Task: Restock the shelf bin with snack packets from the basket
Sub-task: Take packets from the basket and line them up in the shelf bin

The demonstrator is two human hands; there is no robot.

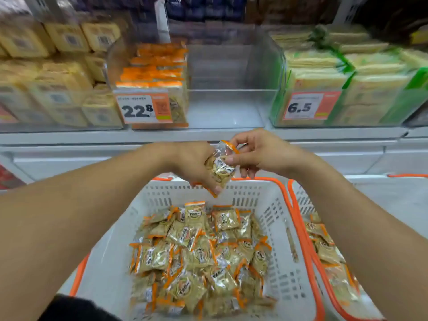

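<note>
Right now both hands pinch one snack packet above the basket: left hand underneath, right hand on top edge. Slick wrapper w/ light grip could slip, dropping short of the shelf bin.

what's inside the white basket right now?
The white basket holds a loose heap of orange-edged snack packets, piled mostly toward its right side. Lower layers and the floor under the heap are covered. One packet is held above it by left hand and right hand.

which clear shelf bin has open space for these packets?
The clear acrylic shelf bin behind the orange 22.8 price tag: only its left side holds orange-edged packets, the right is bare. The neighbouring bins look packed full.
</note>
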